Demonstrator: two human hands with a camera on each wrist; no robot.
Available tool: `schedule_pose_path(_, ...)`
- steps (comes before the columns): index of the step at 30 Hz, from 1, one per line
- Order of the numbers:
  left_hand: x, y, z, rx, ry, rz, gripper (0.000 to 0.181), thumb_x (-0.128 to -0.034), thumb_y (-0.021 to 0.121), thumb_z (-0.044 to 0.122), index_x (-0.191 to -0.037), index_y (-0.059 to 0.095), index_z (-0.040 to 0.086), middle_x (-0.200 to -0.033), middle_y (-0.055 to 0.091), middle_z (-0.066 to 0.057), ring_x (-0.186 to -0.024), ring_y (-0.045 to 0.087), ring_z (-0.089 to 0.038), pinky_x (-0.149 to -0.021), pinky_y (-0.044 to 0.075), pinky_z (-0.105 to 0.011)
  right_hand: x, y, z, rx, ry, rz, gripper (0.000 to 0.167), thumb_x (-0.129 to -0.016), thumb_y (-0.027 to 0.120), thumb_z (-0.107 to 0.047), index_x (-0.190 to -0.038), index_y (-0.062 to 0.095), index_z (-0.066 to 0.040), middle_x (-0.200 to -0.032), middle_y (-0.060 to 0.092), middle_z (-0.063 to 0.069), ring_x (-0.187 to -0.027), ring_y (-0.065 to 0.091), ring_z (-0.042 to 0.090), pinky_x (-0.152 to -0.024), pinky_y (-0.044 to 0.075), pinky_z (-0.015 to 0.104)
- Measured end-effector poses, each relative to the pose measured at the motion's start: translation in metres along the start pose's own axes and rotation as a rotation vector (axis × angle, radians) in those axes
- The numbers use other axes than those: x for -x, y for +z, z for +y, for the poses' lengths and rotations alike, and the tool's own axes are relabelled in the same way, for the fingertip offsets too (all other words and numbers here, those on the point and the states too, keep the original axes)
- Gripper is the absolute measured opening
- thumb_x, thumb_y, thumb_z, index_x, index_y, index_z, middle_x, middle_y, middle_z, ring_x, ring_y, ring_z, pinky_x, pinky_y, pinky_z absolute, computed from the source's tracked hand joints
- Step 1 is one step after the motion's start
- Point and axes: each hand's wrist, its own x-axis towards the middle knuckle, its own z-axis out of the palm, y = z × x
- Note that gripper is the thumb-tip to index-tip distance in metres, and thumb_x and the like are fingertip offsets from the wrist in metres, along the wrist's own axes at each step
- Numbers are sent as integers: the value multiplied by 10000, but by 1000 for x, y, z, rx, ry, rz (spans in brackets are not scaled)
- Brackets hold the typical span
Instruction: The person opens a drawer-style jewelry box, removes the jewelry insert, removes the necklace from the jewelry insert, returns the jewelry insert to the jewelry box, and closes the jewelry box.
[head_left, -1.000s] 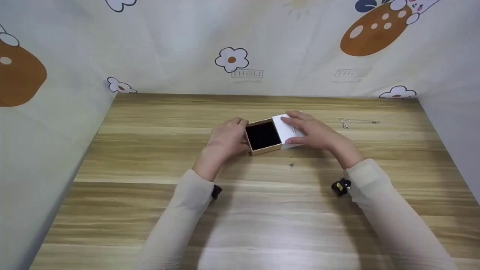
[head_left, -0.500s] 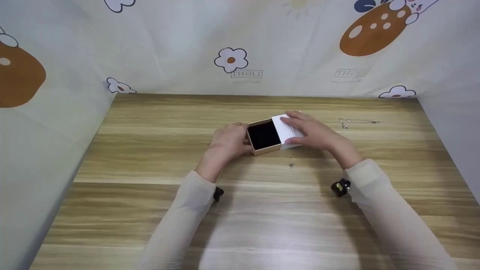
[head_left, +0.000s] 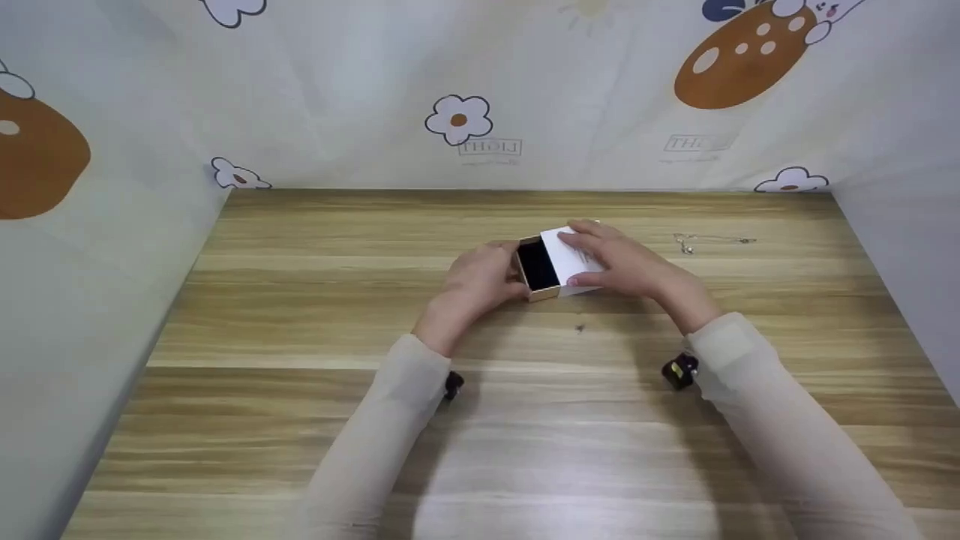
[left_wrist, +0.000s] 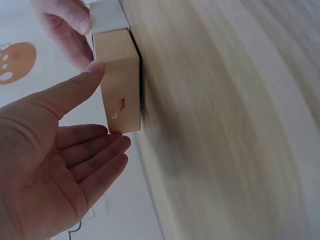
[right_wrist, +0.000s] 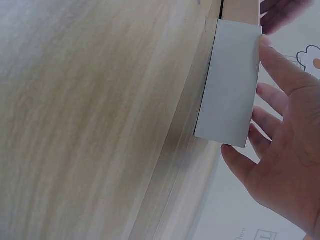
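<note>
A small slide-out gift box lies on the table in the head view. Its tan drawer [head_left: 544,295] has a black lining and is partly inside the white sleeve [head_left: 568,260]. My left hand [head_left: 480,279] holds the drawer's outer end between thumb and fingers. In the left wrist view, that end of the drawer [left_wrist: 117,82] shows a small slot. My right hand [head_left: 628,259] lies over the sleeve, thumb on the near side and fingers on top and toward the far side. In the right wrist view, the sleeve's side [right_wrist: 230,85] sits on the table.
A thin silver chain [head_left: 712,240] with a small pendant lies to the right of the box. One tiny dark object [head_left: 579,328] is on the wooden table [head_left: 300,300] in front of it. A printed cloth [head_left: 360,90] hangs behind and at the sides.
My left hand has moved right, and the drawer has slid further into the sleeve, so less black lining shows. My right hand and the sleeve stay almost in place.
</note>
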Motion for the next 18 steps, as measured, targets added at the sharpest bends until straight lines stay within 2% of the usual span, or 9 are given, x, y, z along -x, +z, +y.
schedule_pose_path(7,-11,8,9,48,9,18,696,-831,801,388,-1407,505,133,-1310,648,-79,-1185,620,-247,-1008,503,-408,-3,0,-3,-1,14,-24,732,-919,709,-303,-1543,363,-139,-1654,220,142,-1529,154,405,-1232,152,563)
schedule_pose_path(14,-19,15,19,85,-1,30,682,-839,783,401,-1380,503,93,-1284,663,-122,-1186,631,-284,-1005,506,-407,-3,0,-2,-10,26,-17,736,-911,717,-291,-1541,366,-144,-1656,221,128,-1528,164,398,-1233,156,560)
schedule_pose_path(18,-21,18,24,98,-11,27,678,-846,772,412,-1356,484,70,-1235,677,-150,-1129,658,-299,-953,532,-413,0,-1,0,-14,28,-7,733,-910,721,-272,-1538,369,-134,-1656,221,132,-1531,155,396,-1236,144,556)
